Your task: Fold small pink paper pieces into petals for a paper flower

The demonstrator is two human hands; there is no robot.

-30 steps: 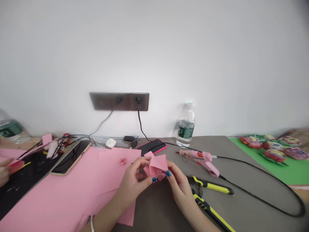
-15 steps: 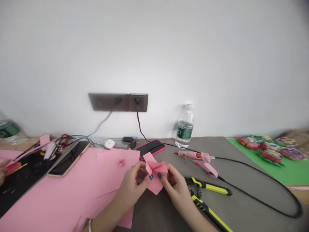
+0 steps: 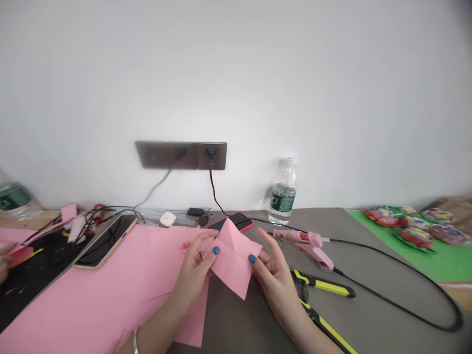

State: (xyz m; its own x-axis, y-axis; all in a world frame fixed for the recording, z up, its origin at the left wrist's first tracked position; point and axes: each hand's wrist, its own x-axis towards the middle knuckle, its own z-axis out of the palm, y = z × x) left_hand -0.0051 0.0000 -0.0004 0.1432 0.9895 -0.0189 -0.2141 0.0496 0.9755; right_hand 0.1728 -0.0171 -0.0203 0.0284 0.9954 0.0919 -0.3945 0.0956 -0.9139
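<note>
A creased square of pink paper is held up in front of me, one corner pointing up and one down. My left hand pinches its left edge between thumb and fingers. On the opposite edge, my right hand grips the paper with the thumb in front, its index finger stretched upward. Behind my left hand, a small pink paper flower lies on larger pink sheets, partly hidden by the fingers. A phone with a pink edge lies behind the held paper.
Right of my hands lie yellow-and-black pliers and a pink glue gun with a looping cord. A water bottle stands by the wall. Colourful flower pieces rest on a green sheet. Another phone and another person's hand are left.
The pink paper, folded inward before, is now spread out flatter. My hands have moved slightly apart, and my right index finger has lifted off the paper.
</note>
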